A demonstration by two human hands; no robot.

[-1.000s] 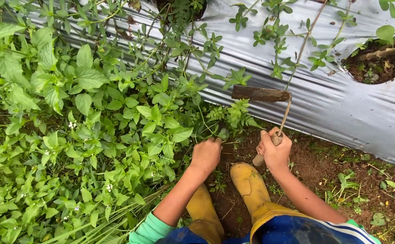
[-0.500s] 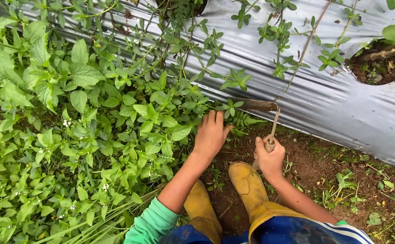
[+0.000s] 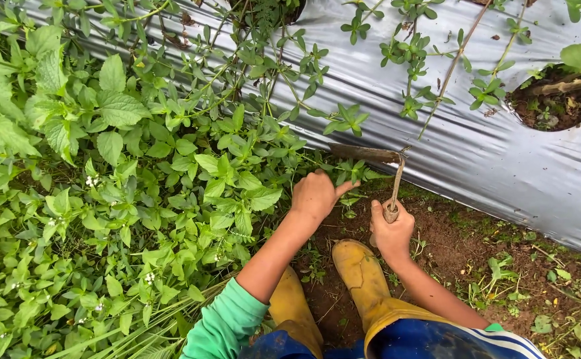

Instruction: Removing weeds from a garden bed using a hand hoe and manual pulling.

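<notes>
My right hand (image 3: 391, 230) grips the wooden handle of a small hand hoe (image 3: 370, 155), whose rusty flat blade lies at the edge of the weeds next to the silver plastic mulch (image 3: 476, 153). My left hand (image 3: 317, 195) reaches into the dense green weeds (image 3: 171, 193) just left of the blade, fingers curled around stems at the weed edge. Both hands are above the bare brown soil (image 3: 457, 246), with my yellow rubber boots (image 3: 360, 276) below them.
The silver mulch sheet covers a raised bed along the top and right. A planting hole (image 3: 553, 103) with soil and a stem sits at upper right. Thin trailing vines (image 3: 457, 53) hang over the plastic. Small weeds dot the soil at right.
Both hands and the hoe shifted slightly; the blade came down from above the plastic to the weed edge, and my left hand moved up into the weeds beside it.
</notes>
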